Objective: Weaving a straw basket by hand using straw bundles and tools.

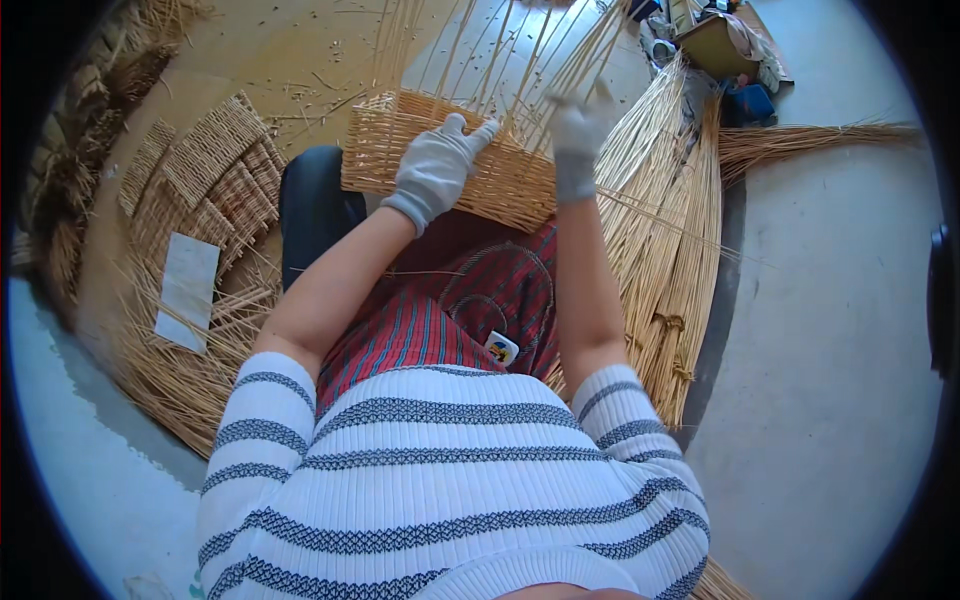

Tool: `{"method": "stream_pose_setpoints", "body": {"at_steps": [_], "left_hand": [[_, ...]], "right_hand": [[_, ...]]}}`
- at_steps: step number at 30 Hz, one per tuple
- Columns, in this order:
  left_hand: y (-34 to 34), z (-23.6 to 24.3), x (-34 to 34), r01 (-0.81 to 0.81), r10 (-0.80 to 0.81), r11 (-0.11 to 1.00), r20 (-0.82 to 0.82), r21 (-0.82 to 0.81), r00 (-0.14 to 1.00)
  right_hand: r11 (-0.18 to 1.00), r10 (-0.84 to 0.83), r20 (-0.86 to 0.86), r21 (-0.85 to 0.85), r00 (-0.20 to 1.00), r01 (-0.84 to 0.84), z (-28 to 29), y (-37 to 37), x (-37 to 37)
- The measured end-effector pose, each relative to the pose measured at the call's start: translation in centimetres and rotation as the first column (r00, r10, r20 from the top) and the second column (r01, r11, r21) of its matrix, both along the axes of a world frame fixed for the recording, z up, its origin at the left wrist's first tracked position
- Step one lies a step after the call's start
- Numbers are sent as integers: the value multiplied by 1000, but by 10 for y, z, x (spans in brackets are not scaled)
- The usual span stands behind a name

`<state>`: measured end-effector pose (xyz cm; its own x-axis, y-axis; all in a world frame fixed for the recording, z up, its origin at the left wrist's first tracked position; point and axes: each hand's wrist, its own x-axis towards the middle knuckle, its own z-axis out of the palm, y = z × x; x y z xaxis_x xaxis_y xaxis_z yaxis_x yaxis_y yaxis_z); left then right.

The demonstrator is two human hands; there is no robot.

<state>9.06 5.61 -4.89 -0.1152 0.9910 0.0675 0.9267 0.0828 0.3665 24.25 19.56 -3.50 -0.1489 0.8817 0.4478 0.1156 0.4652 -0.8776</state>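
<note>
A half-woven wicker basket (505, 188) lies tilted across my lap, its long unwoven stakes (490, 60) pointing away from me. My left hand (437, 168), in a grey-white work glove, grips the woven wall near its upper edge, thumb and forefinger reaching toward the rim. My right hand (580, 135), gloved the same way, is raised at the basket's right end; motion smears its fingers, so what they hold cannot be made out. Thin loose strands (680, 222) run out to the right from below that wrist.
Several flat woven panels (215, 165) are piled at the left, with a pale rectangular sheet (187, 290) near them. A large bundle of straw-coloured rods (670, 270) lies along my right. Clippings litter the floor ahead. A stool-like box (725, 50) and a blue container (747, 103) stand far right.
</note>
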Motion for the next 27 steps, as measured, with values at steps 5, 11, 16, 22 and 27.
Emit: {"method": "stream_pose_setpoints", "body": {"at_steps": [5,11,16,22,27], "left_hand": [[11,-20,19,50,23,968,-283,247,959],[28,-12,81,150,-135,987,-196,64,971],[36,-4,86,194,-185,981,-242,15,953],[39,1,80,166,-164,986,-115,1,980],[39,28,79,159,-162,986,-50,-54,986]], "right_hand": [[980,-200,12,-5,980,200,-40,-67,100],[944,-317,8,-90,948,317,-18,-91,122],[965,-21,184,-253,983,68,3,-148,128],[783,461,860,-278,219,-556,-9,-227,133],[838,464,882,-410,77,-360,-10,-267,139]]}}
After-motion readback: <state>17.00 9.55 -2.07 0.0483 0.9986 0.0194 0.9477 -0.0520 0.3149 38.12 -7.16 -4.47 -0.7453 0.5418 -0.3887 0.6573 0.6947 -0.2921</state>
